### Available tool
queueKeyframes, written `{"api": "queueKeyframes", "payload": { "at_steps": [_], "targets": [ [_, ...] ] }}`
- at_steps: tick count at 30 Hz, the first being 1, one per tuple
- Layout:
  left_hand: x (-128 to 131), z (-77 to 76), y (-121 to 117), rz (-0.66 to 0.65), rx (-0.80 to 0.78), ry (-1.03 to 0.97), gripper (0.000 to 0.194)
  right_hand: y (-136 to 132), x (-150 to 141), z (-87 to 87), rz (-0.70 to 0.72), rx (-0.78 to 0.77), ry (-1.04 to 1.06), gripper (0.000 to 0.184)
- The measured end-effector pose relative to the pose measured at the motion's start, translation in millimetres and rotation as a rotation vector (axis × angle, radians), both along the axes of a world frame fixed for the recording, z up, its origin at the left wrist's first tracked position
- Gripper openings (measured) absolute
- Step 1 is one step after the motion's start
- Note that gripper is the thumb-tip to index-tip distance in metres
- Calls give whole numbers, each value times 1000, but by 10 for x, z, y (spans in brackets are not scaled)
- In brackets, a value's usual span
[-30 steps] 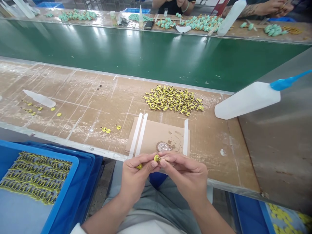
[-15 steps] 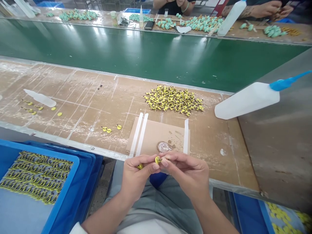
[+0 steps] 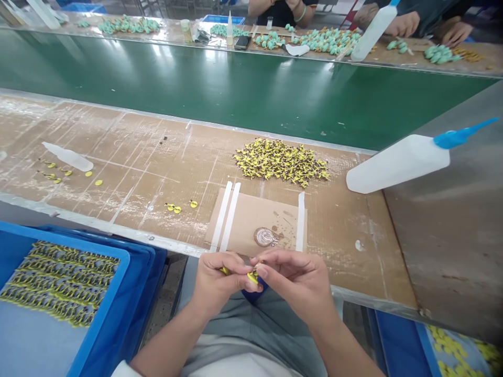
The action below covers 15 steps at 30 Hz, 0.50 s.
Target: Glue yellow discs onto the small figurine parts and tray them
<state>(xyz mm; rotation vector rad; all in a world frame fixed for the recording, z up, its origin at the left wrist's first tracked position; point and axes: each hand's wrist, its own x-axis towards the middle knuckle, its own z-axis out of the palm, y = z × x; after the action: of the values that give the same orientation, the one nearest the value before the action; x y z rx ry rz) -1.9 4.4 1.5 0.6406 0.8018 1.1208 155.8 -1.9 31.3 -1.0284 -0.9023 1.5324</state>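
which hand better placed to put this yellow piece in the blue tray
Left, probably: the left hand is on the blue tray's side and touches the yellow piece, while the right hand sits farther away.

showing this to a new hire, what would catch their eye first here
The heap of small yellow-and-dark parts in the middle of the brown work surface stands out first, with a big white squeeze bottle with a blue nozzle to its right. Nearest the camera, the left hand and right hand pinch a small yellow piece, and a blue plastic tray of neatly rowed yellow parts sits at lower left.
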Motion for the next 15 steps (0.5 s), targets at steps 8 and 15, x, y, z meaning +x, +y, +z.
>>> {"api": "queueKeyframes", "payload": {
  "at_steps": [8, 15],
  "targets": [
    [-116, 71, 49, -145, 48, -31, 18, 6, 17, 55, 143, 1, 10, 5],
    [-128, 61, 41, -109, 8, -4, 18, -9, -59, 42, 103, -4, 26, 5]
  ]
}}
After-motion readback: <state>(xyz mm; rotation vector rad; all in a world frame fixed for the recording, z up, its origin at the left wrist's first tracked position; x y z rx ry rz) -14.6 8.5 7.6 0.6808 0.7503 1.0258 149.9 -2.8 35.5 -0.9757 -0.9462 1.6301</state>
